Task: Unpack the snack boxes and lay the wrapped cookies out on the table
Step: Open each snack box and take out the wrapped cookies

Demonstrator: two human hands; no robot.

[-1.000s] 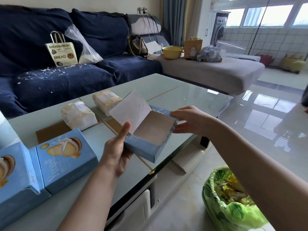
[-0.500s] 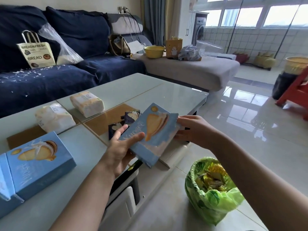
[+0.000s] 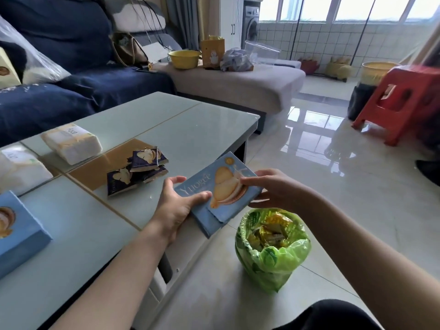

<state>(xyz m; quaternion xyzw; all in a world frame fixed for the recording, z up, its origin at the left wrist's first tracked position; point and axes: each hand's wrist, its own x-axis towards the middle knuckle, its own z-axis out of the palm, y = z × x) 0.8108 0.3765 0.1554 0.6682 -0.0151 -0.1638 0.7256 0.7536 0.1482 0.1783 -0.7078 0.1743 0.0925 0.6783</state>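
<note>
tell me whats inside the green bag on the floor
The green bag stands open beside the table. Yellow and gold crumpled wrappers fill its top. Anything beneath them is covered.

Home living room. Evidence: navy sofa [image 3: 78,75] with a grey chaise section [image 3: 238,84], glass-topped coffee table [image 3: 190,129] in front of it, glossy tiled floor [image 3: 333,186]. Washing machine [image 3: 251,27] in a tiled balcony area behind, under big windows [image 3: 345,8]. Red plastic stool [image 3: 402,101], green-lined waste bin [image 3: 271,256], tissue packs [image 3: 71,142] on the table.
</note>
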